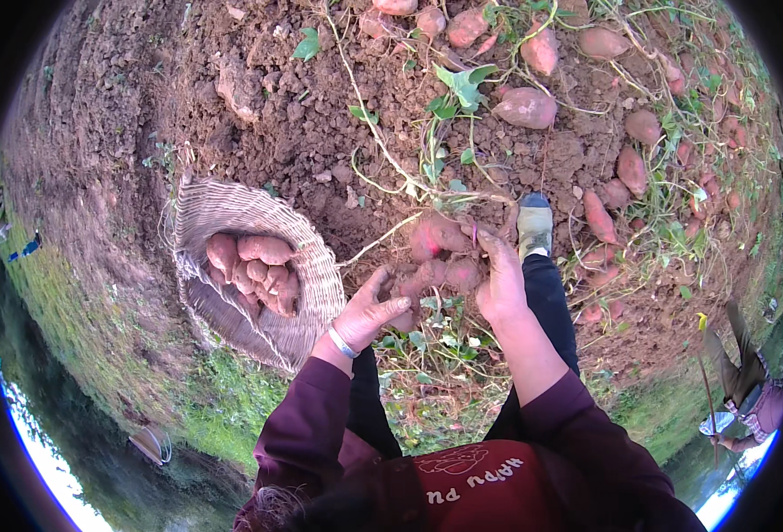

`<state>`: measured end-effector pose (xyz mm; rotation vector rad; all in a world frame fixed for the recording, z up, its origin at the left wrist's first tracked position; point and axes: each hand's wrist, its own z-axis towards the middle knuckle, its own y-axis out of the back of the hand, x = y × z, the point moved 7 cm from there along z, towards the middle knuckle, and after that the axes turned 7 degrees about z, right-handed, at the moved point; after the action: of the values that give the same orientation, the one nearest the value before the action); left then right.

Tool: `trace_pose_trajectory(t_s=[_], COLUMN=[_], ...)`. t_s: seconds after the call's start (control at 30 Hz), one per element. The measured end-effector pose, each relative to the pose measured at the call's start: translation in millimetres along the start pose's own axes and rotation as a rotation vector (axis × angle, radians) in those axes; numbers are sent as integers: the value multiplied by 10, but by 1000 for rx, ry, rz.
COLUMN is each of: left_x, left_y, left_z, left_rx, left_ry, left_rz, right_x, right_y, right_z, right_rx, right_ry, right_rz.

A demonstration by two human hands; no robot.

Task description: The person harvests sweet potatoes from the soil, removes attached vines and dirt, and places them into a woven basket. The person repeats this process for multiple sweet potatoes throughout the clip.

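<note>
A clump of earthy pink sweet potatoes (434, 271) is between my two hands, low over the soil between my feet. My left hand (368, 309), with a pale band at the wrist, grips the clump's left side; its fingers are partly hidden behind the roots. From the right, my right hand (503, 279) holds the clump, fingers along its upper right side near the stem. A cut vine stem (381, 238) stretches left from the roots. To the left, a woven wicker basket (315, 263) lies tilted, its opening towards me, with several sweet potatoes (252, 263) inside.
Several dug sweet potatoes (527, 108) lie among vines ahead and to the right. My right shoe (535, 225) stands on the soil close to my right hand. At the far right, another person (757, 399) holds a long-handled tool (709, 392). Green weeds (232, 392) grow below the basket.
</note>
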<state>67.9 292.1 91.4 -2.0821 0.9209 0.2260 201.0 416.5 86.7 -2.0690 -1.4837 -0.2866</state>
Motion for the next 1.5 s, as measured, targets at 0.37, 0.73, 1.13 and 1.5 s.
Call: trace_pose_trajectory(t_s=[0.37, 0.73, 1.13, 1.5], left_x=[138, -246, -766, -370], left_y=[-42, -35, -634, -76], left_z=[-191, -10, -240, -147], left_rx=[-65, -46, -151, -595], left_ry=[169, 137, -836, -422], left_rz=[-293, 101, 1484, 787], right_x=[132, 54, 54, 410], right_y=[-14, -51, 99, -24], right_z=[-112, -160, -77, 129], right_rx=[-62, 219, -194, -9], right_ry=[-150, -185, -258, 382], right_rz=[-532, -453, -222, -476])
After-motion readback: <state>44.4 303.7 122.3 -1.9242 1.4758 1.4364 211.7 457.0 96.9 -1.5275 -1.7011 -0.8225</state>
